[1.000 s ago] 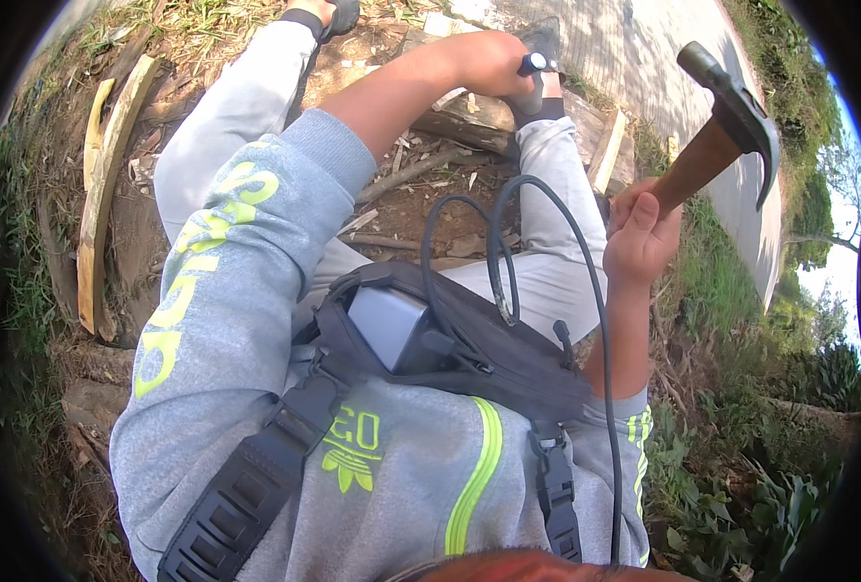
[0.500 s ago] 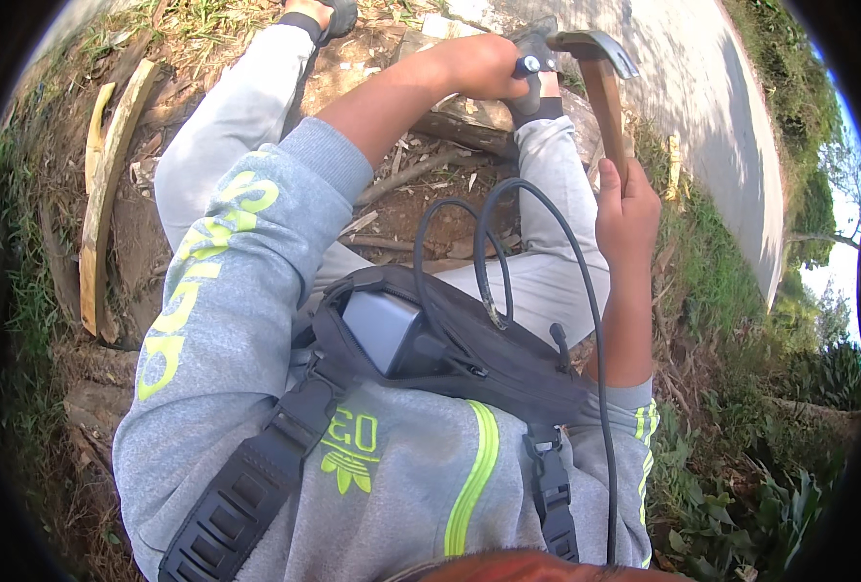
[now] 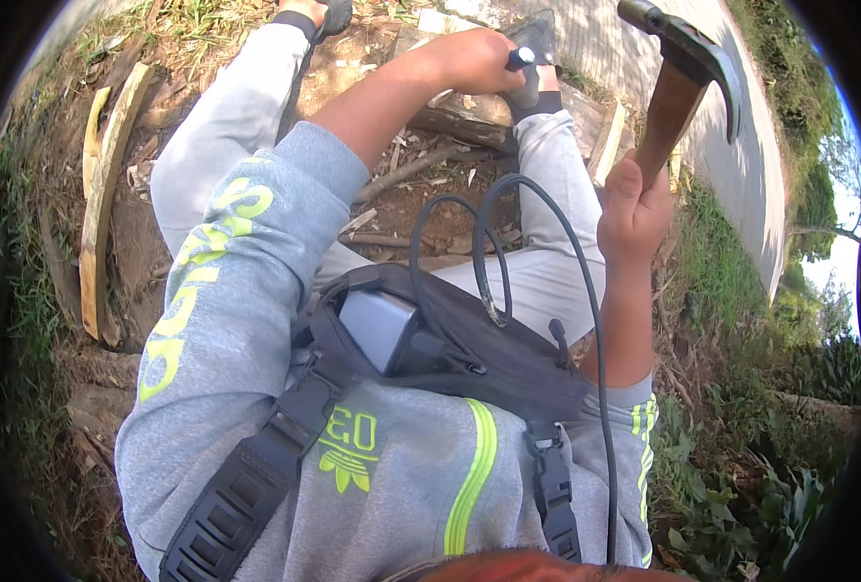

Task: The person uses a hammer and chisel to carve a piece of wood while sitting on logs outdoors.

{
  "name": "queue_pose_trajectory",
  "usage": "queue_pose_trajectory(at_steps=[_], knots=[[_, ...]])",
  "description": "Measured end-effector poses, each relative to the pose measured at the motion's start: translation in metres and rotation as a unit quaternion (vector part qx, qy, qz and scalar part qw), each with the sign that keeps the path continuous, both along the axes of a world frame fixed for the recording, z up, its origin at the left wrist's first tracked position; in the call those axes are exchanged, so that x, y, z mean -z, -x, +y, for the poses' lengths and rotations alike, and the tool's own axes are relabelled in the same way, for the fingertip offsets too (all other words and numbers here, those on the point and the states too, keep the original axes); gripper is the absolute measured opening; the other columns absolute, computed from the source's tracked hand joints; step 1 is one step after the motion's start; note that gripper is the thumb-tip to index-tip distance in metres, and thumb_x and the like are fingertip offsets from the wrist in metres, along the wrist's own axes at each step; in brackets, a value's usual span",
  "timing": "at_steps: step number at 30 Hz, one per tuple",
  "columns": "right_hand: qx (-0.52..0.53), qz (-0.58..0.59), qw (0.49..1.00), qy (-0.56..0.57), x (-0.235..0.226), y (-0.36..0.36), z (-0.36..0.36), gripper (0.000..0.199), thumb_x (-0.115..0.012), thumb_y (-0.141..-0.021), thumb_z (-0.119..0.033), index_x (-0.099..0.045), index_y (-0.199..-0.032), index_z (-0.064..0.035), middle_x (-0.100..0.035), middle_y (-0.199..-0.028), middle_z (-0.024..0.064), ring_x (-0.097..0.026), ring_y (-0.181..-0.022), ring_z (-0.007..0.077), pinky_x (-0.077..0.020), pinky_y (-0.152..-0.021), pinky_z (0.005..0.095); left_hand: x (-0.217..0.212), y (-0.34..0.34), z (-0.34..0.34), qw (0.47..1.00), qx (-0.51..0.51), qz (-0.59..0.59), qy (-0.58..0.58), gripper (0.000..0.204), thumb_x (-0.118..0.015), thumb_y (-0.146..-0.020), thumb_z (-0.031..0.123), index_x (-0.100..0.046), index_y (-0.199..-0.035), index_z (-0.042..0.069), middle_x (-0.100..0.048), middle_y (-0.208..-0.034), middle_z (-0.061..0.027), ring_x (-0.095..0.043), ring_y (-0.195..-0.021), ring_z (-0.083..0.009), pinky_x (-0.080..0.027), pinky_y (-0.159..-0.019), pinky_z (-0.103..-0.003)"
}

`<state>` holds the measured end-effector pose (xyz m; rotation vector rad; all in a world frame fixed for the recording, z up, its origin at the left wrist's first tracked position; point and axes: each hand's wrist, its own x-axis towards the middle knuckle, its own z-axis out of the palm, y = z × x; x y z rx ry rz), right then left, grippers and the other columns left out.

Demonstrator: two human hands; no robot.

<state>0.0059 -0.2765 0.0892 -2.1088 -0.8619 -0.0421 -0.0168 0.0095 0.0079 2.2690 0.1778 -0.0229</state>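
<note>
My right hand [image 3: 634, 215] is wrapped round the wooden handle of a claw hammer [image 3: 670, 112]. The hammer is raised above the right edge of my lap, its dark metal head up and its curved claw pointing right. My left arm reaches forward across my left leg, and my left hand [image 3: 479, 60] is closed in a fist. From that fist sticks the end of a dark-handled tool with a shiny round cap [image 3: 521, 58]; its other end is hidden. Under the fist lies a log [image 3: 464, 121] between my feet.
Wood chips lie scattered on the bare soil. Two long split wood strips [image 3: 111, 199] rest at the left, and a pale wood piece [image 3: 607, 144] lies beside my right leg. A black waist bag [image 3: 450, 335] with a looping cable [image 3: 590, 291] sits on my lap. A paved path [image 3: 712, 194] runs along the right.
The hammer has swung up and to the right, away from the capped tool end near my left hand. My left hand has stayed nearly in place.
</note>
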Motion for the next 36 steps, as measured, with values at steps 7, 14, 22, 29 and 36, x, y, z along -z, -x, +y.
queue_pose_trajectory(at_steps=[7, 14, 22, 29, 36], knots=[[0.020, -0.042, 0.984, 0.172, -0.012, 0.013, 0.014, 0.033, -0.064, -0.106, -0.036, -0.069, -0.115, -0.0048, -0.067, -0.075, 0.0177, -0.067, -0.069, 0.0344, -0.0509, -0.066, 0.0440, 0.012, 0.006, -0.003, 0.999, -0.033, -0.001, 0.014, 0.031, -0.066, -0.095, 0.039, -0.077, -0.106, 0.011, -0.076, -0.089, -0.0110, -0.074, -0.084, -0.0289, -0.057, -0.081, -0.042], [0.043, -0.056, 0.970, 0.232, 0.003, 0.004, 0.009, 0.036, -0.063, -0.107, -0.037, -0.069, -0.112, -0.0017, -0.066, -0.074, 0.0142, -0.066, -0.067, 0.0289, -0.0501, -0.066, 0.0408, 0.025, 0.005, 0.006, 0.999, -0.023, -0.031, -0.002, 0.033, -0.067, -0.094, 0.042, -0.077, -0.103, 0.012, -0.076, -0.088, -0.0125, -0.074, -0.084, -0.0300, -0.057, -0.081, -0.043], [0.036, -0.045, 0.963, 0.264, -0.013, -0.001, 0.006, 0.036, -0.060, -0.109, -0.037, -0.067, -0.106, -0.0009, -0.063, -0.071, 0.0138, -0.063, -0.063, 0.0298, -0.0490, -0.064, 0.0405, 0.019, 0.005, 0.006, 1.000, 0.005, -0.009, -0.016, 0.036, -0.064, -0.100, 0.041, -0.074, -0.111, 0.009, -0.075, -0.090, -0.0121, -0.072, -0.084, -0.0272, -0.055, -0.081, -0.042], [0.023, -0.056, 0.971, 0.232, -0.011, -0.012, -0.010, 0.038, -0.058, -0.110, -0.039, -0.064, -0.106, -0.0016, -0.059, -0.070, 0.0077, -0.056, -0.063, 0.0201, -0.0458, -0.061, 0.0364, 0.018, 0.003, 0.004, 1.000, 0.018, -0.009, 0.007, 0.033, -0.063, -0.101, 0.038, -0.073, -0.107, 0.007, -0.075, -0.089, -0.0118, -0.071, -0.083, -0.0272, -0.056, -0.080, -0.042], [0.034, 0.004, 0.990, 0.134, -0.013, -0.010, -0.004, 0.039, -0.060, -0.109, -0.041, -0.063, -0.103, -0.0026, -0.059, -0.070, 0.0138, -0.056, -0.062, 0.0278, -0.0466, -0.062, 0.0397, 0.028, 0.004, 0.007, 1.000, 0.006, -0.024, -0.017, 0.034, -0.063, -0.100, 0.038, -0.074, -0.109, 0.007, -0.075, -0.087, -0.0115, -0.071, -0.076, -0.0260, -0.056, -0.076, -0.041]])
